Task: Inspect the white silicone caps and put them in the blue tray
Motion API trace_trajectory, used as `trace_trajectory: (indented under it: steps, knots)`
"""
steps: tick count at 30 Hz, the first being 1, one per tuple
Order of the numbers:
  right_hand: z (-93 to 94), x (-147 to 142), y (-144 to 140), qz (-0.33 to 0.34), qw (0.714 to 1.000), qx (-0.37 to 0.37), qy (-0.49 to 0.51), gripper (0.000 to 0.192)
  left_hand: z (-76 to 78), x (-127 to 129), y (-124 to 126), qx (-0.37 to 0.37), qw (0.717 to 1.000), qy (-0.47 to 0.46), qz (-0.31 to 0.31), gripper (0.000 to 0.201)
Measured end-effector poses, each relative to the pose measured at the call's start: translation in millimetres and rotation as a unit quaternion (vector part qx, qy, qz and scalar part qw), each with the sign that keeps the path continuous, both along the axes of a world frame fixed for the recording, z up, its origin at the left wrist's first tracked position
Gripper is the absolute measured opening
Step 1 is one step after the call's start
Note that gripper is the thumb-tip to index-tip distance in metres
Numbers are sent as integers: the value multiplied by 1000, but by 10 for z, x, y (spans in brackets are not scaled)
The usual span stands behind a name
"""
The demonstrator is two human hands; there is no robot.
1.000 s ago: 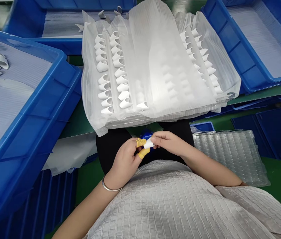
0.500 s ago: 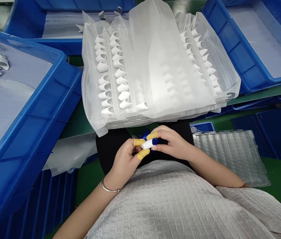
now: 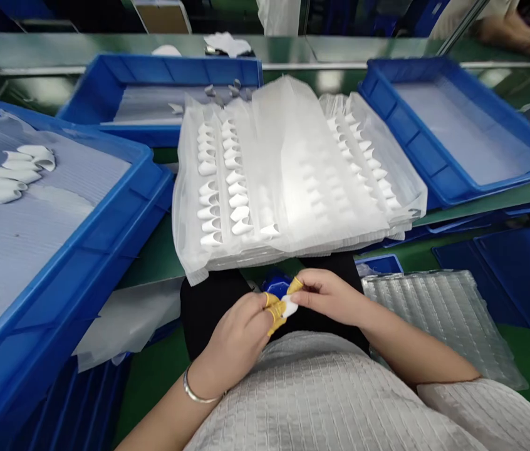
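Observation:
My left hand (image 3: 239, 338) and my right hand (image 3: 328, 295) meet close to my body over a black surface (image 3: 208, 300). Both pinch one small white plastic part (image 3: 288, 306) between fingertips that wear yellow finger cots. A blue object (image 3: 275, 285) lies just behind the part, mostly hidden. Just beyond my hands lies a stack of clear trays (image 3: 293, 181) in a plastic cover, with rows of the same white parts (image 3: 211, 188) in it.
A blue bin (image 3: 119, 207) on the left holds a few white parts (image 3: 11, 175). More blue bins stand at the back (image 3: 161, 69) and at the right (image 3: 434, 181). An empty clear blister tray (image 3: 443, 313) lies on the right. Another person's hand (image 3: 514, 28) shows at the far top right.
The camera has tilted up, so everything sits lower in view and the far table edge shows. My hands stay together on the white part, which has turned a little between the fingertips.

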State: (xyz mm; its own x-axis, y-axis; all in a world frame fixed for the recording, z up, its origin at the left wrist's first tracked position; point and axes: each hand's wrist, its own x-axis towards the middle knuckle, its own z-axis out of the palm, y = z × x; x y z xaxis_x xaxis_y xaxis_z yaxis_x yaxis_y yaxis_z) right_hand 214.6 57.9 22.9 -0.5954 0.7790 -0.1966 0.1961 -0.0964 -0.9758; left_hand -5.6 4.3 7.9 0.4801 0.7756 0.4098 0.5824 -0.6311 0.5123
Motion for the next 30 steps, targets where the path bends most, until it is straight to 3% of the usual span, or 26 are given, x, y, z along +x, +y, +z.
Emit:
trace_trajectory:
  steps: [3,6,8,10,12,15,19,24,27,30]
  knots:
    - [323,26,68,79,996,-47,-19,23,143,-46,-4,64,998,-8,-9,18]
    - [729,13,273,129,990,-32,-55,24,248,-125,-7,65,997,-48,20,18]
    - [942,-43,513,97,992,22,-73,22,274,-196,-17,51,995,-60,53,31]
    - [1046,-132,803,26,986,115,-118,19,273,-276,-40,37,994,-56,85,31]
    - [1030,-233,1075,-20,955,220,-200,17,259,-362,-81,15,993,-43,112,24]
    - [867,-364,1313,-3,899,310,-309,21,214,-496,-163,-27,990,-30,136,20]
    - [661,-469,1306,12,868,320,-378,32,99,-669,-272,-73,980,-44,177,18]
    - [581,-523,1265,51,837,330,-434,35,-16,-781,-274,-111,973,-73,190,22]
    - [608,-574,1304,91,825,339,-443,28,45,-754,-237,-104,974,-78,187,25]
    - [685,-605,1281,145,812,357,-438,25,216,-725,-246,-90,977,-73,179,30]
